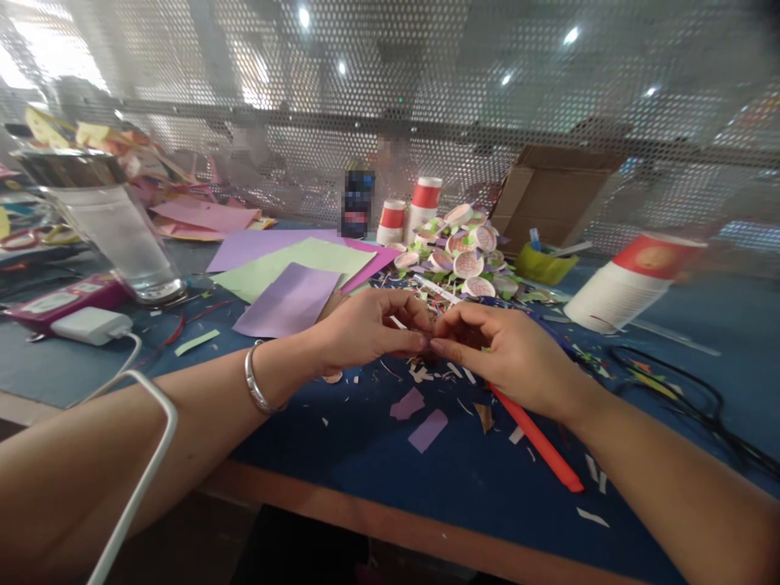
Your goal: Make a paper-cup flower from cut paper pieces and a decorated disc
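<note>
My left hand (371,327) and my right hand (505,345) meet fingertip to fingertip over the blue table (366,443). Both are closed in a pinch; whatever lies between the fingers is too small or hidden to name. Paper scraps (427,431) in purple and white are strewn beneath them. A red stick-like thing, perhaps a pen (539,443), lies under my right wrist. Just beyond my fingers rises a heap of small round white pieces (469,264) with green and purple bits. Purple paper (289,301) and pale green paper (310,258) lie beyond my left wrist.
Stacked red-and-white paper cups (634,280) lean at right, near a black cable (670,370). A yellow-green container (545,264) stands before a cardboard box (552,199). At left are a glass bottle (125,240), a white charger (91,325) and its cord, which crosses my left forearm.
</note>
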Demonstrator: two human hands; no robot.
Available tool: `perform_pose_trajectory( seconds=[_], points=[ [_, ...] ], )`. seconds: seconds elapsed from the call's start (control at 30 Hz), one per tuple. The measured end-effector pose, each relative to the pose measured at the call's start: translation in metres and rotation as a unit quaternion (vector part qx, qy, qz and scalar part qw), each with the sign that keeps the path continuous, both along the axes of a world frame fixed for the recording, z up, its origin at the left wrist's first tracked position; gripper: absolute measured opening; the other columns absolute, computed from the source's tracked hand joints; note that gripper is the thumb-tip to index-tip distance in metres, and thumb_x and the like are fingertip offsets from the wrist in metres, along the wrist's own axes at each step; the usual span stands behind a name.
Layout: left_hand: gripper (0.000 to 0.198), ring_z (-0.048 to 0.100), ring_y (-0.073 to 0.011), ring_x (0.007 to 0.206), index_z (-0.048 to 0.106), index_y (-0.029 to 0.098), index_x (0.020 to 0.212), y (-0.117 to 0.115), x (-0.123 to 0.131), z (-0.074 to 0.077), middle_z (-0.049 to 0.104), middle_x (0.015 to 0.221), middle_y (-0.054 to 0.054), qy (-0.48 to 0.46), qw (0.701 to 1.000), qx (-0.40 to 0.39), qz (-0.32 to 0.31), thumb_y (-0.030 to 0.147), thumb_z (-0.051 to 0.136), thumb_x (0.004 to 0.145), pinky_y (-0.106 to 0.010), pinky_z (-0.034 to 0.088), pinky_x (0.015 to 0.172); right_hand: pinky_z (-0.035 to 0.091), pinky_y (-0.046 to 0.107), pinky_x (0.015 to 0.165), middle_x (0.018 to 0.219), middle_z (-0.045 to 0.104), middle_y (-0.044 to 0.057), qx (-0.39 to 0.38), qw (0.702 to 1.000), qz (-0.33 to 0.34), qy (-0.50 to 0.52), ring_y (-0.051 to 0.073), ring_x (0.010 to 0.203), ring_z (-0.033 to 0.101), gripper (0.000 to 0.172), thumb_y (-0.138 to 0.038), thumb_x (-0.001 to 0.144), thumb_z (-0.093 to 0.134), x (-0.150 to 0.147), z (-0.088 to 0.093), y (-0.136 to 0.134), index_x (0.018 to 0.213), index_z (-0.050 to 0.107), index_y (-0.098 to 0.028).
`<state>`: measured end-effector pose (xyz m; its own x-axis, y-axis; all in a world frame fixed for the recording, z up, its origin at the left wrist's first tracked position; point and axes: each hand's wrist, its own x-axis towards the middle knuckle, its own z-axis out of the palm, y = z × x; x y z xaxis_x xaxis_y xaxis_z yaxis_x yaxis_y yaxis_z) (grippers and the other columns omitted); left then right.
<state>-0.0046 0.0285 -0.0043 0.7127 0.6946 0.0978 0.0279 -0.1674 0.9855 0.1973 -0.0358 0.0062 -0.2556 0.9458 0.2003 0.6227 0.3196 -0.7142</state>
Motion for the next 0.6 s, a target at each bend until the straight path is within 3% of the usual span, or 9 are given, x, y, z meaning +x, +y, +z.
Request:
perform_pose_trajectory(
  seconds=[0.23, 0.6],
  points=[
    [0.001, 0.065, -0.0079, 0.067, 0.068, 0.011, 0.083, -0.006, 0.000, 0.008, 0.069, 0.074, -0.001, 0.004, 0.998, -0.058, -0.007, 0.012, 0.070, 0.083, -0.022, 0.053, 0.068, 0.039, 0.027, 0.056, 0.068, 0.060, -0.002, -0.007, 1.000, 0.013, -0.005, 0.012, 0.061, 0.050, 0.018, -0.038, 0.087, 0.071, 0.002, -0.001, -0.001, 0.083, 0.066, -0.021],
    [0.005, 0.065, -0.0086, 0.067, 0.071, 0.010, 0.080, -0.009, -0.001, 0.014, 0.071, 0.072, -0.002, 0.010, 0.996, -0.084, -0.015, 0.011, 0.069, 0.085, -0.023, 0.052, 0.068, 0.035, 0.026, 0.053, 0.065, 0.055, -0.004, -0.007, 1.000, 0.023, -0.001, 0.010, 0.058, 0.045, 0.018, -0.036, 0.085, 0.070, 0.001, 0.002, -0.003, 0.080, 0.064, -0.021]
  ],
)
